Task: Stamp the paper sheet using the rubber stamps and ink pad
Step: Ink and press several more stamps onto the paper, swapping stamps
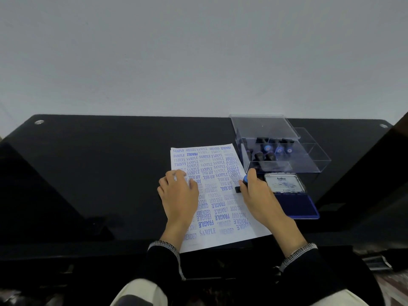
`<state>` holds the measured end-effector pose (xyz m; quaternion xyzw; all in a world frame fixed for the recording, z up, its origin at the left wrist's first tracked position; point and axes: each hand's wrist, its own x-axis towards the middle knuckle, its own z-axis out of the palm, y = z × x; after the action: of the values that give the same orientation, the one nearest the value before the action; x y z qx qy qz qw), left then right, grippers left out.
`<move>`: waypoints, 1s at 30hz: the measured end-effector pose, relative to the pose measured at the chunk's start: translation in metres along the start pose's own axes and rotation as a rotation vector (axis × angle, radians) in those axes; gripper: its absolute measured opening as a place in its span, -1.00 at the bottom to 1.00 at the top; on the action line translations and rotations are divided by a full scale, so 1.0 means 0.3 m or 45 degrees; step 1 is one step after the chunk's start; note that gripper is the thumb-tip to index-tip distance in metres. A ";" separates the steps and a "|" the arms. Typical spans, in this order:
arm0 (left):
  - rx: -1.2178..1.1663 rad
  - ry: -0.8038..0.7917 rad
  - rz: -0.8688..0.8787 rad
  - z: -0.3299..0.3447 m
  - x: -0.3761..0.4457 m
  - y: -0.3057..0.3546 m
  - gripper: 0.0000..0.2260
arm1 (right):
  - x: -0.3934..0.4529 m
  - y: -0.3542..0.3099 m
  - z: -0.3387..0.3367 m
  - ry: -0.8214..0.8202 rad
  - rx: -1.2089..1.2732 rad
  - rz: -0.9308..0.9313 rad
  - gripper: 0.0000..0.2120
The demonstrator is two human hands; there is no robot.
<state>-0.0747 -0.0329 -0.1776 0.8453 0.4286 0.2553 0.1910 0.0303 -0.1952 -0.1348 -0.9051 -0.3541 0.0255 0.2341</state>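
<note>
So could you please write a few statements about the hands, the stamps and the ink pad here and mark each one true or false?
1. The right hand grips a stamp at the right edge of the paper sheet. True.
2. The left hand holds a second stamp. False: it rests flat on the sheet.
3. The ink pad is open, right of the sheet. True.
4. The sheet is blank. False: blue words cover it.
5. The clear box holds more stamps. True.

Left hand (pixel 178 192) flat, palm down, fingers relaxed and spread forward. Right hand (pixel 257 193) curled in grip, thumb up. Both forearms reach forward, dark-sleeved.
</note>
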 end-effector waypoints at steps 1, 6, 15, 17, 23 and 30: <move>0.000 -0.003 -0.001 0.000 0.001 0.001 -0.76 | 0.000 -0.001 0.000 0.002 -0.005 0.003 -0.82; 0.006 -0.012 -0.007 -0.002 0.001 0.003 -0.76 | 0.001 -0.001 0.005 -0.005 -0.026 -0.003 -0.84; 0.007 -0.010 -0.005 -0.003 0.000 0.005 -0.76 | 0.012 0.008 0.012 -0.019 -0.008 -0.017 -0.85; 0.015 -0.012 -0.003 -0.004 0.000 0.005 -0.76 | 0.017 0.008 0.013 -0.024 0.014 -0.017 -0.86; 0.019 -0.021 -0.010 -0.004 -0.002 0.004 -0.75 | 0.019 0.007 0.026 0.008 0.070 -0.008 -0.87; 0.004 -0.038 -0.024 -0.004 0.002 0.006 -0.75 | 0.034 0.014 0.030 0.005 0.123 0.001 -0.86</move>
<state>-0.0742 -0.0333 -0.1756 0.8452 0.4342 0.2403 0.1984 0.0386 -0.1876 -0.1435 -0.8929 -0.3516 0.0411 0.2783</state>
